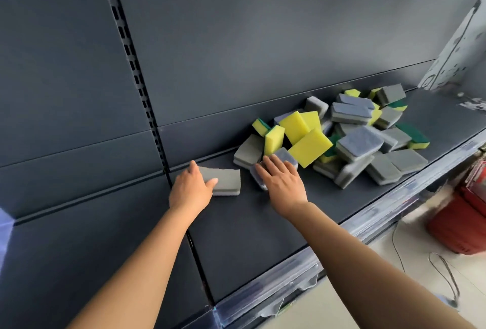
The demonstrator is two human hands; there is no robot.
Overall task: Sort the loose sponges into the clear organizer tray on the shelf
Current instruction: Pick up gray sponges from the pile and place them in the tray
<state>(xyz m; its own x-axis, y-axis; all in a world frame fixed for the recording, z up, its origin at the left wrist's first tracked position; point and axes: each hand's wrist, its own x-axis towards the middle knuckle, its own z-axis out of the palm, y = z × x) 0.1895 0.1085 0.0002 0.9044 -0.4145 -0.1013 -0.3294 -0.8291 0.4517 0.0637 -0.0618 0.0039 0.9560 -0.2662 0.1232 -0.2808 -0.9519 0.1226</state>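
Left hand (190,188) grips one end of a grey sponge (223,180), thumb on the top face, fingers wrapped behind the far side; the sponge is a rounded-corner block, darker scrubby layer over a paler foam base, lying flat on the shelf (257,239) with its free end pointing right. Right hand (282,180) is flat and spread, palm down, holding nothing, fingers lying over a blue-grey sponge (285,156) at the near-left edge of the pile; a bit of that sponge's pale side shows under the little-finger edge (cannot tell if the palm presses it or only touches). The two hands are near each other, the held sponge just left of the covered one, not touching it. Right of the hands sits the sponge pile (363,141), a loose heap of soft blocks at all angles: bright yellow foam ones with green scouring backs, matte grey ones, and blue-grey fuzzy-topped ones, some stacked, some leaning. Shelf is dark matte metal with a clear plastic strip (342,234) along the front lip. Behind it a dark flat back panel (263,39) with a slotted upright (131,65). No clear organizer tray visible in this view. Lower right on the pale floor, a red basket (465,226) and a thin cable (444,268), both blurred.
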